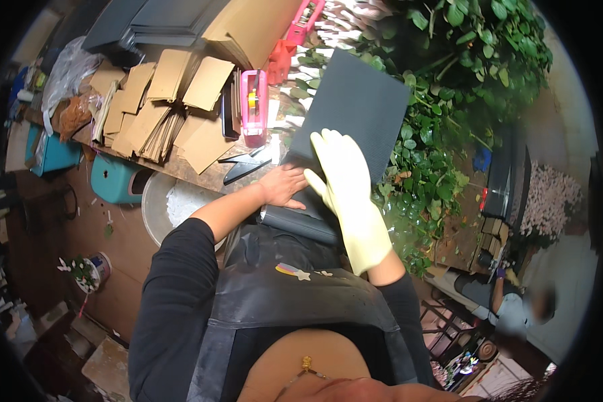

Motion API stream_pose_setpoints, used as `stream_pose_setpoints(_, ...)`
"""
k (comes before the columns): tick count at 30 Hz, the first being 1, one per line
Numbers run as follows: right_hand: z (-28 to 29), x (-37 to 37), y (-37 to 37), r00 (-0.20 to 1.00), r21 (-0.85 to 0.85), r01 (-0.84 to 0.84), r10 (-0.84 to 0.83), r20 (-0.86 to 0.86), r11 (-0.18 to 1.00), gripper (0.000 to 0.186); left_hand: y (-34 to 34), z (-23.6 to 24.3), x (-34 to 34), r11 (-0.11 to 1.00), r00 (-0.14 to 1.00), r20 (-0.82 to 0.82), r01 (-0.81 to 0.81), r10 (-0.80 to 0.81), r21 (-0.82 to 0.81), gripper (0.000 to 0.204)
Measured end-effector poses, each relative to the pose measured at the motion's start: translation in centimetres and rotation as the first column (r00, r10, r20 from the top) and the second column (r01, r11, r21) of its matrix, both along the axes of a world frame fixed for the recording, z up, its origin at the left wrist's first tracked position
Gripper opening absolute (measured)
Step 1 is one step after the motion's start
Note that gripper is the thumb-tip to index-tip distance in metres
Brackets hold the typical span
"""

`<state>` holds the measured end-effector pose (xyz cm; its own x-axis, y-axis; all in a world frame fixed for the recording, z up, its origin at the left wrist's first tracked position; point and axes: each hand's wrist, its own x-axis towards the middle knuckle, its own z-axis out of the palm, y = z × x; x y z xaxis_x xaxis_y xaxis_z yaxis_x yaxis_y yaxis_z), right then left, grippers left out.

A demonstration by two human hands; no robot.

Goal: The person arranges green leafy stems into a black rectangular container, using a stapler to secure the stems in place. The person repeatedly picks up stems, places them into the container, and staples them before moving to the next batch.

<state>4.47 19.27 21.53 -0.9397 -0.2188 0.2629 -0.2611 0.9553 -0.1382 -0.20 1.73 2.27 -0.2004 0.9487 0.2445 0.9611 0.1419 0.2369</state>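
Observation:
A dark grey corrugated sheet (pixel 362 94) lies at the table's front edge, its near part folded or rolled toward my waist. My left hand (pixel 283 186), bare, rests palm down on the near part with the fingers spread. In a pale yellow rubber glove, my right hand (pixel 344 171) lies flat across the sheet, fingers stretched out and thumb pointing left. What is under both palms is hidden. Just beyond my left hand lie scissors (pixel 244 164) with dark handles. A pink tape dispenser (pixel 254 110) stands farther back.
Stacked brown cardboard pieces (pixel 151 120) cover the table's left part. Leafy green stems (pixel 442 134) are heaped at the right, with white-pink flower bundles behind the sheet. A round basin (pixel 155 208) and a teal bin (pixel 114 179) stand below at left. Another person (pixel 509 301) is at far right.

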Motion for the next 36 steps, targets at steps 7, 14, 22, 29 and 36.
stream_pose_setpoints(7, -3.6, -5.5, 1.0, 0.744, 0.044, 0.071, -0.082, 0.663, 0.997, 0.034, 0.2, -0.8, 0.0, 0.998, 0.996, 0.092, -0.008, 0.003, 0.061, 0.079)
stream_pose_setpoints(14, -6.4, -8.4, -11.7, 0.857, -0.305, -0.457, 0.505, 0.102, 0.836, 0.061, 2.3, -5.2, 1.5, 0.986, 0.960, 0.255, -0.144, 0.117, 0.089, 0.076)
stream_pose_setpoints(22, -16.1, -12.4, -22.6, 0.885, 0.198, -0.458, 0.466, 0.008, 0.867, 0.062, 2.3, -6.6, 1.2, 0.935, 0.951, 0.309, -0.096, -0.015, 0.340, 0.053)
stream_pose_setpoints(29, -10.5, -11.0, -18.7, 0.846, -0.110, -0.525, 0.532, 0.042, 0.844, 0.050, 0.6, -4.3, 0.5, 0.942, 0.844, 0.524, -0.074, -0.116, 0.328, 0.044)
stream_pose_setpoints(36, -2.9, 1.6, -5.4, 0.835, -0.482, 0.318, 0.000, 0.551, 0.816, 0.033, -0.6, -0.3, -0.7, 0.982, 0.639, 0.752, 0.030, -0.164, 0.188, 0.035)
